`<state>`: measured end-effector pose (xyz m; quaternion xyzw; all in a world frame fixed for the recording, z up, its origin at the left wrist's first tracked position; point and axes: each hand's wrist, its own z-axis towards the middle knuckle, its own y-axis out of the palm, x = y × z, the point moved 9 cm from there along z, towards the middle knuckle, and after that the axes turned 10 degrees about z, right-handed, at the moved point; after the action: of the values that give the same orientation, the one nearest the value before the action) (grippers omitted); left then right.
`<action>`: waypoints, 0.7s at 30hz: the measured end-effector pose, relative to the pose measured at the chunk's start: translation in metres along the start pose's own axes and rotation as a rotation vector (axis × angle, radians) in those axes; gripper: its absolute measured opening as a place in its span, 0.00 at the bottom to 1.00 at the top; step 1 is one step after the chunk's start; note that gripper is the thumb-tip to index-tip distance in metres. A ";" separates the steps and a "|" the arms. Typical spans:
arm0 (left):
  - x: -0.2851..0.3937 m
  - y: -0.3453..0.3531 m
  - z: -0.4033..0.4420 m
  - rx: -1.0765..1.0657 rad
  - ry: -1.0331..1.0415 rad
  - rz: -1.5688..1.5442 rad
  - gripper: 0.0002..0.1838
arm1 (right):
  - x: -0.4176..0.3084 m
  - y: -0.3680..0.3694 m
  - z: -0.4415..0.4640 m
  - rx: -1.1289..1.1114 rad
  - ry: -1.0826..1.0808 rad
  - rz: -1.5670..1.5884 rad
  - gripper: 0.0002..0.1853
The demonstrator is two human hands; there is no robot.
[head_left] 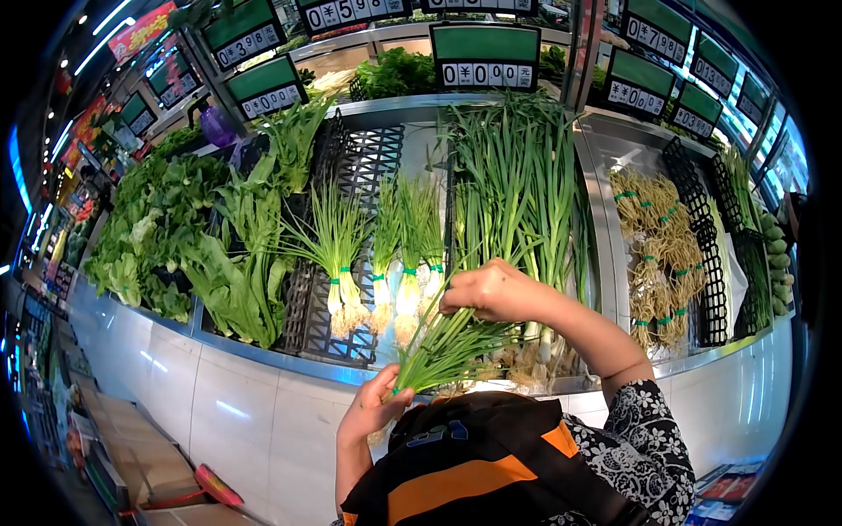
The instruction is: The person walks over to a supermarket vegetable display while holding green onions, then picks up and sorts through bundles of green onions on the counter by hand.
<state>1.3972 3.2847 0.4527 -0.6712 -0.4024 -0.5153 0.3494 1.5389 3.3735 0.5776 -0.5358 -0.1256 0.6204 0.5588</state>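
Note:
My left hand (375,405) is closed round the lower end of a bunch of thin green onions (447,351), just in front of the display's front edge. The leaves of this bunch fan out to the right. My right hand (491,291) is above the leaves with its fingers pinched at their upper side; what lies between the fingertips is too small to name. Behind the hands, several banded bunches of green onions (408,289) with white bulbs rest on a black plastic grid (368,162). Long leeks (517,175) lie behind my right hand.
Leafy greens (158,219) and long-leaved lettuce (241,289) fill the left side. Bundled roots (658,254) lie on a metal tray to the right, beside black crates (697,237). Price signs (487,57) hang along the back. The metal front edge (333,372) runs before me.

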 end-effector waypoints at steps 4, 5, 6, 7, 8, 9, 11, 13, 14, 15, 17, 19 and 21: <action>-0.008 -0.001 0.002 0.010 -0.015 0.073 0.14 | -0.005 0.016 -0.005 -0.002 -0.081 -0.386 0.13; -0.008 -0.002 0.004 0.021 0.028 0.125 0.14 | 0.003 0.018 -0.008 -0.002 -0.080 -0.384 0.13; -0.006 -0.003 0.004 0.032 0.072 0.177 0.14 | 0.016 0.002 -0.012 0.144 -0.015 -0.343 0.12; -0.007 -0.003 0.003 0.031 0.070 0.177 0.14 | 0.026 -0.016 -0.018 0.291 0.051 -0.301 0.11; -0.011 -0.004 0.001 0.050 0.030 0.055 0.15 | 0.024 -0.043 -0.026 0.511 0.010 -0.158 0.10; -0.016 -0.006 -0.001 0.070 -0.010 -0.068 0.16 | 0.043 -0.058 -0.038 0.604 0.106 -0.030 0.09; -0.021 -0.012 -0.001 0.065 0.015 -0.132 0.17 | 0.102 -0.069 -0.081 0.828 0.529 0.587 0.07; -0.023 -0.015 -0.003 0.054 0.038 -0.191 0.18 | 0.122 -0.075 -0.109 1.139 0.455 1.105 0.04; -0.022 -0.018 -0.004 0.066 0.057 -0.213 0.18 | 0.124 -0.079 -0.115 1.172 0.334 1.199 0.05; -0.020 -0.019 -0.004 0.075 0.076 -0.234 0.19 | 0.127 -0.084 -0.126 1.203 0.209 1.288 0.07; -0.019 -0.022 -0.005 0.076 0.115 -0.257 0.19 | 0.136 -0.079 -0.139 1.179 0.213 1.354 0.08; -0.018 -0.022 -0.006 0.075 0.152 -0.280 0.19 | 0.147 -0.069 -0.149 1.139 0.300 1.400 0.09; -0.024 -0.029 -0.008 0.158 0.125 -0.330 0.25 | 0.151 -0.058 -0.156 1.148 0.417 1.326 0.10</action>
<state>1.3646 3.2861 0.4328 -0.5331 -0.5238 -0.5731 0.3362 1.7267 3.4494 0.4813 -0.2387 0.6422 0.6727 0.2794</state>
